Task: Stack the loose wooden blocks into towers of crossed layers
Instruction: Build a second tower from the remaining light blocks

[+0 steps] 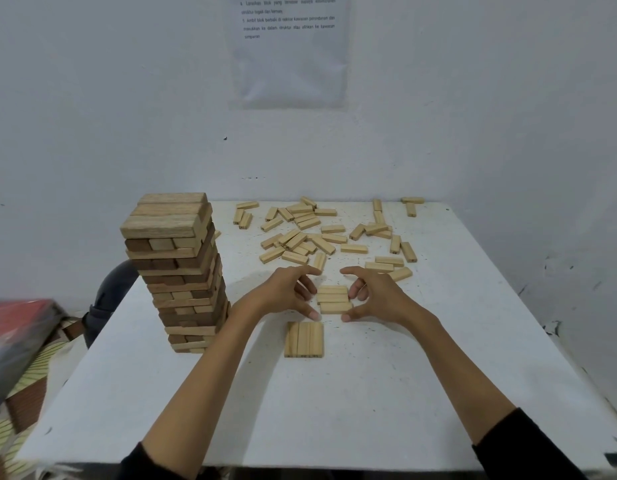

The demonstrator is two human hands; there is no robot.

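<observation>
White wall (pixel 473 98) backs a speckled white worktop (pixel 404 393). At the worktop's left edge stands a tall tower (pixel 182 271) of crossed layers, with pale and dark blocks mixed. Just right of its base, the left hand (pixel 282 294) curls its fingers (pixel 306 286) round the left end of a row of three blocks (pixel 334 299). The blocks lie flat, side by side, and the thumb sits at their near edge. The right hand (pixel 378 292) mirrors it, fingers (pixel 356 288) clasping the right end, so the row sits enclosed between both hands. Just nearer than the thumbs lies a second row of three (pixel 304 339), turned crosswise to the first. Loose blocks (pixel 300 237) are scattered over the far side, out to the right corner.
</observation>
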